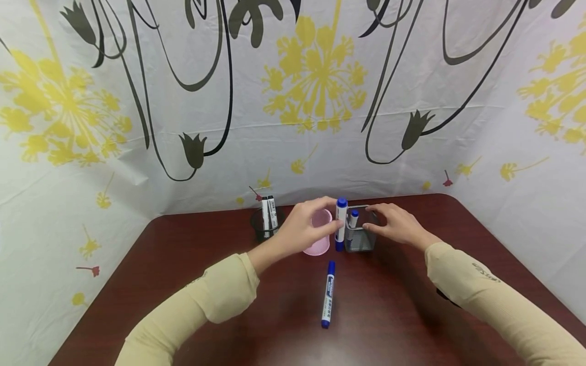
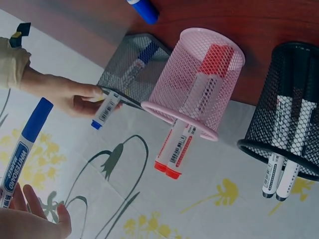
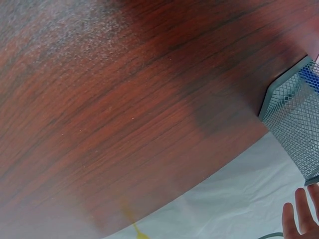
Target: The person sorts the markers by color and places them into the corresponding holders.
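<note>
In the head view my left hand pinches an upright blue-capped whiteboard marker between thumb and fingers, just left of the grey mesh pen holder. Another blue marker stands inside that holder. My right hand holds the holder by its rim at the right side, thumb toward the front. The left wrist view shows the held marker close up, and the right hand at the rim. Only some fingers of the right hand appear in the right wrist view, by the holder.
A pink mesh holder with two red markers stands left of the grey one. Farther left is a black mesh holder with black-capped markers. One blue marker lies on the dark wooden table, in front of the holders. A patterned cloth hangs behind.
</note>
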Tool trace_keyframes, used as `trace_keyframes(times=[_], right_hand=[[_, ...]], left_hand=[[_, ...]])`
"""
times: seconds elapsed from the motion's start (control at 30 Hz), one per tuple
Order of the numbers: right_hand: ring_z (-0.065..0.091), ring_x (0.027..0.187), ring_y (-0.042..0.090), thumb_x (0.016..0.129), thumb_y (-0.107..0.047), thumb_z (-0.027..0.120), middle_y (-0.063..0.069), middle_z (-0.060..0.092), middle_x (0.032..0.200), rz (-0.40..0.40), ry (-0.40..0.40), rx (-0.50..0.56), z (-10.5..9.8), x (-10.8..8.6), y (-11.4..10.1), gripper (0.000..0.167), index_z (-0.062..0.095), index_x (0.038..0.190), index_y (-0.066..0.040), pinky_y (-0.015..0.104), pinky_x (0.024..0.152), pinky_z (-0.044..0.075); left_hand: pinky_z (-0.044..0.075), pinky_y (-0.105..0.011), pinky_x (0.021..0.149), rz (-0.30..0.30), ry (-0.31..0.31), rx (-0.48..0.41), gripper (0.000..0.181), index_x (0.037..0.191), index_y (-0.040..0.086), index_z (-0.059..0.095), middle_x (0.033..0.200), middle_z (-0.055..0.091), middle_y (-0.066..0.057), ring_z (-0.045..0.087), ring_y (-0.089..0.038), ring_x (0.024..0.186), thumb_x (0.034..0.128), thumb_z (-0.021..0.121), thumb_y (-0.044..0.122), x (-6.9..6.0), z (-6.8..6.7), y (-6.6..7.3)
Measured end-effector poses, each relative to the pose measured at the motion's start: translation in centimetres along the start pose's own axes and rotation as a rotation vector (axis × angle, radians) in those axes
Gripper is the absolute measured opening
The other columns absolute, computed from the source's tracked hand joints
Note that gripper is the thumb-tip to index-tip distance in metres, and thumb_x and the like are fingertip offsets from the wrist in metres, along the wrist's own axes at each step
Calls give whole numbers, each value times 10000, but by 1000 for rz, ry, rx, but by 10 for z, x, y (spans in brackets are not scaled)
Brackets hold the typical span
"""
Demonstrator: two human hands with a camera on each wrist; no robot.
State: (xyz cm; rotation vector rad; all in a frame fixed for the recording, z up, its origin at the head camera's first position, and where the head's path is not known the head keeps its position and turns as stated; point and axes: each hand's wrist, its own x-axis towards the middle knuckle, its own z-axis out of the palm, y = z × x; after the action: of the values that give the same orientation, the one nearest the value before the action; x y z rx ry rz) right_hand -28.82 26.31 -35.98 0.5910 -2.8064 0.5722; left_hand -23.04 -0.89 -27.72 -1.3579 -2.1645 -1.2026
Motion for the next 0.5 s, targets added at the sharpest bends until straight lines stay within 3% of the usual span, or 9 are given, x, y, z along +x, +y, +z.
trace_keyframes(times=[0.23,0.33,0.5], right_hand=[[455,1040,305,765,-529,587,137,533,1142,-5,-12,6,0,1,0,631,524,1195,-72,522,848,354],[456,1038,305,764,-547,575,135,534,1140,-13,-13,3,0,1,1,643,523,1194,-72,522,845,357],[461,1029,302,767,-545,574,133,538,1134,-25,-10,3,0,1,2,637,529,1188,-70,519,839,363]], left_hand=[[422,-199,783,-111,5,-74,280,1082,68,582,1031,597,-4,515,-16,954,828,627,176,14,-3,-5],[424,-223,795,-130,16,-89,276,1084,72,581,1012,602,-9,523,-28,954,831,624,175,20,-4,-8],[378,-240,843,-155,34,-38,287,1104,95,581,970,613,16,532,-44,933,838,615,201,30,-5,-12]])
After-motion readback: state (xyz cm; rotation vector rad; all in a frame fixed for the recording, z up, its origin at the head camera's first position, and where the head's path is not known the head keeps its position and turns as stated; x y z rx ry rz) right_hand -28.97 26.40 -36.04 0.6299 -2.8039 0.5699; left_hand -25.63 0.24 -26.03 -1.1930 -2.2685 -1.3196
